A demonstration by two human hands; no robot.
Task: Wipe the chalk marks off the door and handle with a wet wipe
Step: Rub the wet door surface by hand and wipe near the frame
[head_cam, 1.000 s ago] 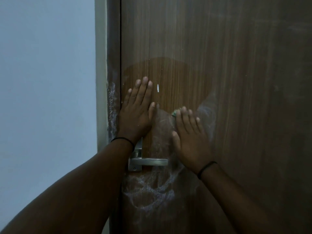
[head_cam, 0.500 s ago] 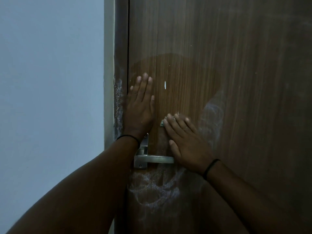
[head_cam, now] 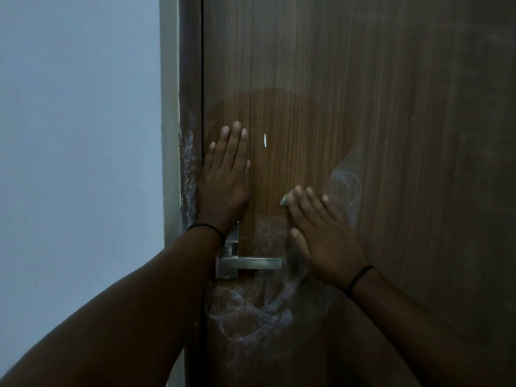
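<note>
Two hands — chalky door (head_cam: 363, 135).

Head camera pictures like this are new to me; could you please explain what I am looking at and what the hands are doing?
The camera sits on a person's head, looking forward and down at their own bare hands. Both press flat against a wooden door. The left hand rests above the metal handle. The right hand presses a wet wipe, of which only a greenish corner shows beyond the fingers. White chalk marks lie below the handle, beside the right hand and on the frame. A darker damp patch spreads above.
</note>
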